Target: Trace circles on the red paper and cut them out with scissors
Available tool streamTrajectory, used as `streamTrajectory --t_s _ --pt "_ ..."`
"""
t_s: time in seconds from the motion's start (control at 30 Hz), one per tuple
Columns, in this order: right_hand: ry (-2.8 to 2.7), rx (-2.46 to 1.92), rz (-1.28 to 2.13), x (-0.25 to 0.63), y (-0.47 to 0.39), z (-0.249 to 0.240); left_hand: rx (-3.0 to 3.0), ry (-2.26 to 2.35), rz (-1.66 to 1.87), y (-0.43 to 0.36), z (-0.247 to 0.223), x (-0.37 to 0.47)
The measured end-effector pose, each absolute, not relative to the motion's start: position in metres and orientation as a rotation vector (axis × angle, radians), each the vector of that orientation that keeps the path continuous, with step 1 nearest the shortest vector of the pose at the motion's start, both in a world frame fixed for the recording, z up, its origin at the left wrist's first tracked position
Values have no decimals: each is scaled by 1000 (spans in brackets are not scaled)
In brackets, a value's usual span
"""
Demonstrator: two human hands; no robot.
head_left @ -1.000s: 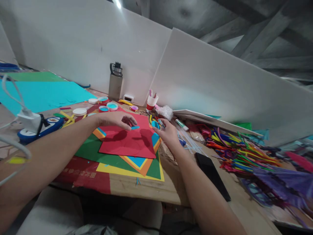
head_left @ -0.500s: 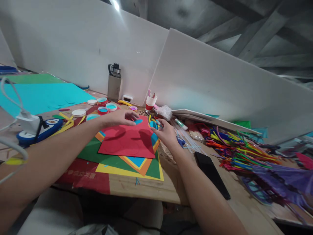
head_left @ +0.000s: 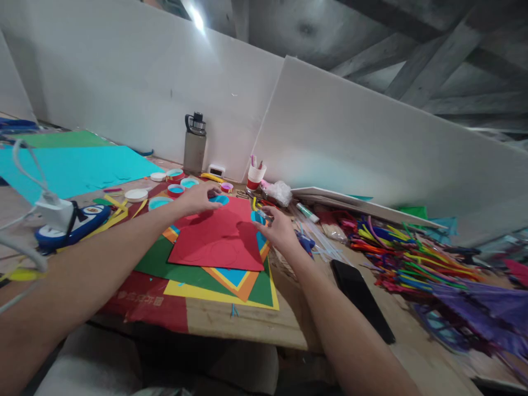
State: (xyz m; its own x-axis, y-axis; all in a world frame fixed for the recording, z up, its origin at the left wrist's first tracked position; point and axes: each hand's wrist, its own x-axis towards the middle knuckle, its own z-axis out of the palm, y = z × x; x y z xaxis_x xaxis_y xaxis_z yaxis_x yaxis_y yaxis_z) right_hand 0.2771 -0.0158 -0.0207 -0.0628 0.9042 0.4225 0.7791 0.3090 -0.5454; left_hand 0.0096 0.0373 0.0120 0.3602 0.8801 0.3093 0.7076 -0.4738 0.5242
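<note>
Where the blue piece [head_left: 220, 200] is: at the left hand's fingertips, over the far part of the red sheet [head_left: 214, 235]; whether it touches the sheet, I cannot tell.
Left hand [head_left: 201, 199]: thumb and fingers drawn narrow, seemingly pinching the blue piece by its left part.
Right hand [head_left: 278, 224]: thumb and forefinger close around a small shiny object [head_left: 265, 215], too blurred to identify; a second blue shape [head_left: 256, 218] shows just left of the fingers.
Blue piece's handling: looks like thin paper or card, so probably very light, flexible and easily creased; best taken lightly by the rounded rim, since a hard squeeze could bend it.
Red sheet's handling: looks flat, matt and fairly stiff, likely not slippery; the near corners offer a free grip. Faint round outlines show on its near part.
Red printed paper [head_left: 165, 314]: pale characters at the near left, apparently inverted, too blurred to read.
Tube [head_left: 307, 212]: white and green, right of the right hand; its label is illegible.
Blue-and-white case [head_left: 74, 225]: a small badge at the left, unreadable.
Bottle [head_left: 194, 149]: far side, no legible brand.
</note>
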Motion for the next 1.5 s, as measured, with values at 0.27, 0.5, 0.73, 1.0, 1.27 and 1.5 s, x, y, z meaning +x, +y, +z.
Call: streamTrajectory --t_s 0.27,0.5,0.73,1.0,1.27,1.5 --pt "-1908 -1490 147 277 -11 -28 2556 1393 505 41 -8 26" --pt "-1942 -1493 119 275 -14 -26 2612 1357 428 42 -13 28" --pt "-1938 -1491 137 274 -15 -26 2603 1336 422 43 -15 31" --pt "-1926 -1462 126 275 -15 -25 2467 1380 585 47 -14 25" --pt "-1941 -1457 106 276 -15 -25 2497 1318 591 48 -9 17" --pt "-2047 -1516 79 274 -17 -24 2506 1343 623 50 -8 12"
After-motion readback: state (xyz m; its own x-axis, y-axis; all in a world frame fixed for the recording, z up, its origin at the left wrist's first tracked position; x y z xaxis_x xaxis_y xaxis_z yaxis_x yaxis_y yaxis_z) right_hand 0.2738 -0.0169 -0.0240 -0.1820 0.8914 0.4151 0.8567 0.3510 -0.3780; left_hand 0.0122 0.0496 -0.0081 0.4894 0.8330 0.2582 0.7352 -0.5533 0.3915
